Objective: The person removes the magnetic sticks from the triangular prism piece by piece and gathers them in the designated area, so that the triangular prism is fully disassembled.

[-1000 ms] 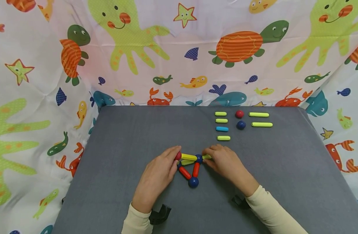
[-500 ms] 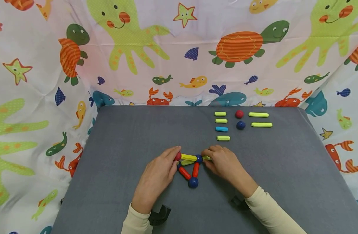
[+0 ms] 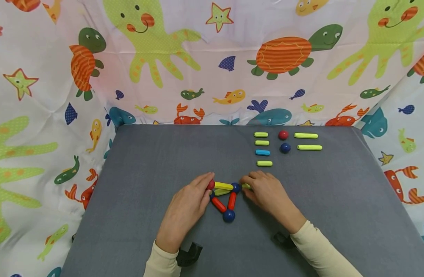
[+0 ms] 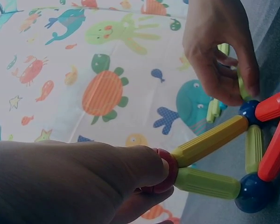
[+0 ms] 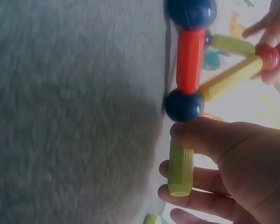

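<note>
A figure of rods and balls stands on the grey cloth. My left hand [image 3: 185,209] pinches its red ball [image 4: 164,171] between thumb and fingers. From that ball a yellow rod [image 4: 212,140] runs to a blue ball [image 3: 236,187], and a light green rod [image 4: 207,183] to another blue ball [image 4: 254,192]. Two red rods [image 3: 231,201] meet at the front blue ball [image 3: 229,216]. My right hand [image 3: 267,194] pinches a short light green rod [image 5: 180,170] beside the right-hand blue ball; the thumb hides whether they touch.
Short green rods [image 3: 264,164] and a blue rod [image 3: 262,152] lie in a column behind the right hand. Beside them are a loose red ball [image 3: 283,135], a loose blue ball [image 3: 285,148] and two longer green rods [image 3: 309,147]. A printed curtain [image 3: 205,84] closes the back.
My right hand has shifted very slightly right with the green rod, and the ball beside it has moved a touch the same way. The left hand keeps its hold on the red ball.
</note>
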Action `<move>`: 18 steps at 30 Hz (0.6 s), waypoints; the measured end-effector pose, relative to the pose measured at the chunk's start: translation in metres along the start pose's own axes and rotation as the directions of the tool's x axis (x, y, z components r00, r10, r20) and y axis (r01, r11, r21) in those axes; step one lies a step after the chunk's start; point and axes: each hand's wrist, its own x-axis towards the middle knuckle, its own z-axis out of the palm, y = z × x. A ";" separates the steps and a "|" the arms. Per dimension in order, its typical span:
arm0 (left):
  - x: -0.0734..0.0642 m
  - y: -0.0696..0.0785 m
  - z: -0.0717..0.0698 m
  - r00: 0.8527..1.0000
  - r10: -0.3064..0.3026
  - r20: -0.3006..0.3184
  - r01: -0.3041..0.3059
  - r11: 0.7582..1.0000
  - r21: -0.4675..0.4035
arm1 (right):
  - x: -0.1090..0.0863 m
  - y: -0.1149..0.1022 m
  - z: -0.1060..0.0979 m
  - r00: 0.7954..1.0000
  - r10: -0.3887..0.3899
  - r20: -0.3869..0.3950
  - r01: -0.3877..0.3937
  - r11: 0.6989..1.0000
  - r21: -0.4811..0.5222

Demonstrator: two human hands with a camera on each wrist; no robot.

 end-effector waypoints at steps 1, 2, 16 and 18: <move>0.000 0.000 0.000 1.000 -0.001 0.000 0.001 1.000 0.000 | -0.001 0.002 -0.001 1.000 0.007 -0.009 -0.007 1.000 0.001; 0.000 0.000 0.000 1.000 -0.001 0.001 0.001 1.000 0.000 | -0.001 0.004 -0.002 1.000 0.016 -0.020 -0.015 1.000 0.001; 0.000 0.000 0.000 1.000 -0.006 0.004 0.006 1.000 -0.012 | -0.012 0.036 -0.007 0.986 0.158 -0.058 -0.155 0.986 0.053; 0.000 0.000 0.000 1.000 -0.005 0.005 0.005 1.000 -0.003 | -0.013 0.039 -0.007 0.985 0.165 -0.058 -0.162 0.986 0.046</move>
